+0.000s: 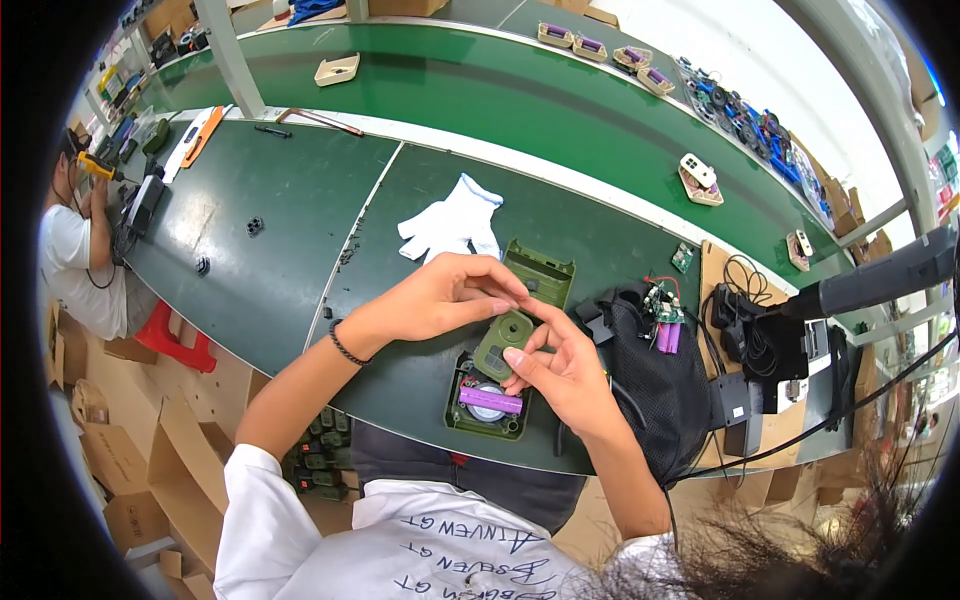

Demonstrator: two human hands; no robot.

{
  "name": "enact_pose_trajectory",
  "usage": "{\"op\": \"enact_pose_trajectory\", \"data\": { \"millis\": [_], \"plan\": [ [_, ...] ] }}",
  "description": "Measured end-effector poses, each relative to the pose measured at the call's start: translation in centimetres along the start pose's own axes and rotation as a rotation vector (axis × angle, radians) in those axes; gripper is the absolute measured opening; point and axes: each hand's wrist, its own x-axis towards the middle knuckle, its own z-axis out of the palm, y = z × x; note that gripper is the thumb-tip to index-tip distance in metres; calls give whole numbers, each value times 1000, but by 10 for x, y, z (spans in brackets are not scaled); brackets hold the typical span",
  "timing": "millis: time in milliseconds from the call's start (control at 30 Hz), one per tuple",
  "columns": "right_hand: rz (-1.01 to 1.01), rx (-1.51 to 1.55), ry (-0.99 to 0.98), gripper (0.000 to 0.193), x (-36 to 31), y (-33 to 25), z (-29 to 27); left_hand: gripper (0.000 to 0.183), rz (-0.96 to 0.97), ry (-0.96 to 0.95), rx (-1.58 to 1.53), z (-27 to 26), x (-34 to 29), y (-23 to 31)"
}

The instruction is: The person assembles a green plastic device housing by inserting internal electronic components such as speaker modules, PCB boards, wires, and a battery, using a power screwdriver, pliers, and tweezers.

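My right hand [568, 380] grips a green plastic cover [492, 358] with a round knob-like hole, thumb on its face and fingers behind. My left hand [450, 298] is closed in a pinch at the cover's upper end; whatever lies between its fingertips is hidden. Just below the cover, an open green housing [487, 428] rests on the bench, holding a purple battery cell [490, 400] above a round silver speaker [484, 412]. Behind my hands lies another green shell [545, 268], hollow side up. A white glove [455, 222] is spread on the bench beyond my left hand.
A black mesh bag [655, 385] and a circuit board with purple cells [665, 315] lie to the right, by black adapters [745, 325]. Small screws dot the bench's white line [350, 245]. Beyond runs a green conveyor [450, 90]. Another person [85, 250] sits far left.
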Motion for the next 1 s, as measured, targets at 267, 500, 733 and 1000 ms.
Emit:
{"op": "enact_pose_trajectory", "data": {
  "millis": [267, 500, 733, 1000],
  "plan": [
    [1, 112, 217, 59, -3, 9, 4, 30, -48, 94, 263, 4, -17, 15],
    [83, 295, 242, 56, -3, 7, 2, 31, 319, -69, 352, 5, -22, 5],
    [130, 341, 233, 52, -2, 9, -4, 29, 407, 11, 571, 11, -24, 1],
    [114, 294, 185, 44, -4, 10, -12, 21, 300, 44, 550, 16, -22, 7]
  ]
}}
